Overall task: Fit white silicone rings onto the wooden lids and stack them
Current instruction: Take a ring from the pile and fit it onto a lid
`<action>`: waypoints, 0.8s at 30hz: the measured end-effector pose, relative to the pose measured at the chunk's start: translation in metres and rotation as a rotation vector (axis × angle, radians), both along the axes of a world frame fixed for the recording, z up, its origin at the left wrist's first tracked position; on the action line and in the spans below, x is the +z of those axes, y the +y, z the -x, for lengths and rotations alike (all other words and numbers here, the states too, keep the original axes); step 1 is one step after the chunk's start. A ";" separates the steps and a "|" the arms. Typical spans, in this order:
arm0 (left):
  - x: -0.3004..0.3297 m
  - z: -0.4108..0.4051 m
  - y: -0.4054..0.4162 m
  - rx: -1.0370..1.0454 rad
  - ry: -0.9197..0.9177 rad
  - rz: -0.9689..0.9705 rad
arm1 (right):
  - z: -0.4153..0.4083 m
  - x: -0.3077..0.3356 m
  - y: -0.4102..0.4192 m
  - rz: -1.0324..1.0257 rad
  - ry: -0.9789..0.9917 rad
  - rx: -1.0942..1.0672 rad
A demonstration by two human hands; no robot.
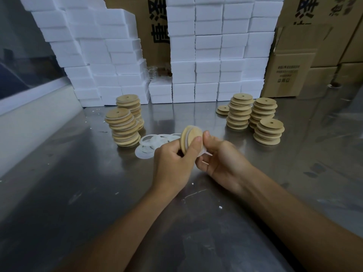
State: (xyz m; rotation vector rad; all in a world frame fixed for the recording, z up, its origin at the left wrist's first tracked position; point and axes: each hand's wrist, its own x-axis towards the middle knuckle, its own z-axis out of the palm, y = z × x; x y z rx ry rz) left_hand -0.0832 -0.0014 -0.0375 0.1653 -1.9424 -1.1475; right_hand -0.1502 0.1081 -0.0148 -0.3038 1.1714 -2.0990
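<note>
Your left hand grips a wooden lid on edge above the steel table, fingers curled round it. Your right hand pinches its white silicone ring, which is blurred and partly hidden. Loose rings lie beyond, between the lid stacks.

I count two hands, the left hand and the right hand, sharing one wooden lid at centre frame. Left of centre on the bench stand two stacks of ringed lids, and right of centre I make out four stacks of bare lids, one of them very low. The loose white rings overlap too much for a sure count; I see at least four.
</note>
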 end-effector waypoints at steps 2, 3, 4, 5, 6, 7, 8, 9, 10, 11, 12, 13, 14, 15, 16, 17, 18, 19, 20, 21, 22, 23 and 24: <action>-0.001 0.001 -0.002 -0.045 -0.042 -0.001 | 0.001 -0.002 0.000 -0.118 0.250 -0.100; 0.000 0.000 -0.001 -0.093 -0.083 -0.026 | 0.001 -0.002 0.002 -0.171 0.435 -0.161; 0.001 0.000 -0.001 -0.144 -0.133 -0.048 | 0.001 -0.001 0.004 -0.203 0.645 -0.217; 0.001 -0.001 -0.001 -0.188 -0.179 -0.064 | 0.002 0.000 0.006 -0.227 0.851 -0.252; 0.002 -0.002 -0.001 -0.216 -0.212 -0.071 | 0.002 0.001 0.007 -0.254 1.025 -0.263; 0.002 -0.003 -0.002 -0.230 -0.230 -0.074 | 0.002 0.002 0.008 -0.283 1.161 -0.257; 0.002 -0.003 -0.003 -0.237 -0.245 -0.075 | 0.003 0.004 0.009 -0.311 1.274 -0.246; 0.002 -0.003 -0.004 -0.241 -0.262 -0.075 | 0.004 0.006 0.011 -0.335 1.376 -0.235; 0.002 -0.004 -0.005 -0.244 -0.279 -0.071 | 0.005 0.008 0.012 -0.355 1.461 -0.225; 0.003 -0.004 -0.006 -0.248 -0.290 -0.064 | 0.006 0.009 0.013 -0.365 1.508 -0.218; 0.003 -0.005 -0.007 -0.252 -0.295 -0.055 | 0.006 0.011 0.014 -0.365 1.513 -0.214; 0.003 -0.005 -0.008 -0.255 -0.296 -0.044 | 0.007 0.011 0.015 -0.363 1.478 -0.213; 0.004 -0.005 -0.008 -0.254 -0.292 -0.025 | 0.007 0.011 0.015 -0.359 1.415 -0.217; 0.004 -0.006 -0.008 -0.246 -0.282 0.008 | 0.007 0.012 0.015 -0.351 1.334 -0.225; 0.005 -0.006 -0.009 -0.223 -0.267 0.060 | 0.007 0.012 0.015 -0.332 1.250 -0.229; 0.005 -0.007 -0.011 -0.190 -0.244 0.129 | 0.007 0.013 0.015 -0.305 1.169 -0.222; 0.005 -0.008 -0.012 -0.156 -0.216 0.203 | 0.007 0.013 0.015 -0.279 1.093 -0.205; 0.005 -0.009 -0.013 -0.129 -0.188 0.270 | 0.007 0.014 0.015 -0.256 1.023 -0.181; 0.006 -0.010 -0.014 -0.108 -0.168 0.325 | 0.008 0.015 0.016 -0.237 0.959 -0.152; 0.006 -0.012 -0.014 -0.094 -0.156 0.367 | 0.008 0.015 0.017 -0.223 0.902 -0.122; 0.006 -0.012 -0.013 -0.085 -0.150 0.394 | 0.008 0.016 0.018 -0.215 0.854 -0.099; 0.006 -0.013 -0.013 -0.081 -0.145 0.406 | 0.008 0.015 0.019 -0.209 0.813 -0.084; 0.007 -0.013 -0.012 -0.082 -0.140 0.406 | 0.009 0.015 0.020 -0.204 0.779 -0.078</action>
